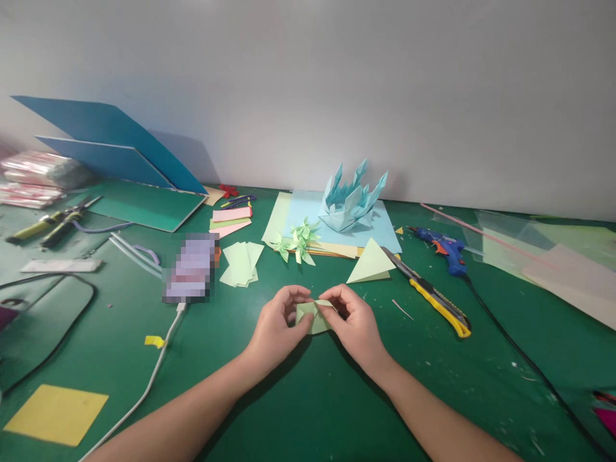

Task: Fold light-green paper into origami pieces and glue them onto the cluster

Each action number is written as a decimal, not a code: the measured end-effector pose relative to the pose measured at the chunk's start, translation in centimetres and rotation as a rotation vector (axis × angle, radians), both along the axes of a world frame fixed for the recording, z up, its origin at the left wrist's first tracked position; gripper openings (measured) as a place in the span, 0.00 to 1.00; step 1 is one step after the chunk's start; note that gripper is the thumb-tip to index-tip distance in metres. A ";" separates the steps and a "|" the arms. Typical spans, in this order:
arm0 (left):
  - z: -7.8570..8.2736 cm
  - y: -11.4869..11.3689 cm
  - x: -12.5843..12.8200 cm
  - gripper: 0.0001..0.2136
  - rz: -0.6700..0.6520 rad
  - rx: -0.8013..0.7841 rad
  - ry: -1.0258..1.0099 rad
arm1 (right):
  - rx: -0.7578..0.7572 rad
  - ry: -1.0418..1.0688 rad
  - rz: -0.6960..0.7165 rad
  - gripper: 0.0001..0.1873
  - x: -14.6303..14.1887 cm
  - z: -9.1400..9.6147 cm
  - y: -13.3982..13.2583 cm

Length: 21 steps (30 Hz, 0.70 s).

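Observation:
My left hand (pixel 276 327) and my right hand (pixel 355 321) meet at the middle of the green table (pixel 308 398). Both pinch one small folded piece of pale green paper (pixel 312 317) held between them, just above the table top. My fingers are curled round the paper's edges and hide part of it. A folded pale green triangle (pixel 371 263) lies just beyond my right hand. A stack of pale green paper pieces (pixel 240 264) lies beyond my left hand.
A yellow utility knife (pixel 433 296) and a blue glue gun (pixel 445 247) lie to the right. A blue paper model (pixel 350 196) stands on coloured sheets, beside small green paper flowers (pixel 297 240). A phone (pixel 190 266) with a white cable, pliers (pixel 52 224) and blue boards (pixel 106 144) are left.

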<state>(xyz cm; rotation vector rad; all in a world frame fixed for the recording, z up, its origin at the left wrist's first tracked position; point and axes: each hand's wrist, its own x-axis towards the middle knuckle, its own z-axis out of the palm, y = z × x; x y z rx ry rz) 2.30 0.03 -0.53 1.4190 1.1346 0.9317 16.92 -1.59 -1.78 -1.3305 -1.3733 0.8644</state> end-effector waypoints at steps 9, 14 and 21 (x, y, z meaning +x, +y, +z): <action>0.1 0.0 0.1 0.14 -0.008 -0.071 -0.055 | 0.009 -0.015 -0.011 0.04 0.0 -0.2 -0.2; 0.0 0.0 0.1 0.13 -0.019 -0.063 -0.041 | 0.021 -0.031 -0.006 0.03 0.0 -0.2 -0.2; -0.2 0.1 0.0 0.14 -0.050 -0.051 -0.061 | 0.033 -0.050 0.012 0.02 -0.1 -0.1 -0.2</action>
